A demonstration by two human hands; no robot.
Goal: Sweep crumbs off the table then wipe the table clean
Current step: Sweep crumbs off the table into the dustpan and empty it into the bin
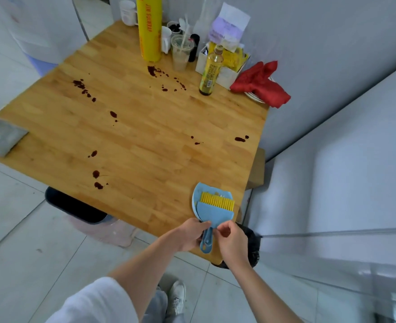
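A wooden table [145, 127] carries several dark red-brown stains [84, 87], spread from the far middle to the near left. At the near right corner lies a light blue dustpan [198, 194] with a blue brush [215, 209] with yellow bristles resting in it. My left hand [190, 234] grips the blue handles from the left. My right hand [232, 241] pinches the brush handle from the right. A red cloth [262, 83] lies on a plate at the far right edge.
At the back stand a yellow wrap roll [149, 29], plastic cups [180, 52], an oil bottle [211, 71] and a white box [227, 74]. A grey metal sheet [1, 137] lies on the left edge. A dark bin [75, 207] stands under the near edge, another [250, 248] under the right corner.
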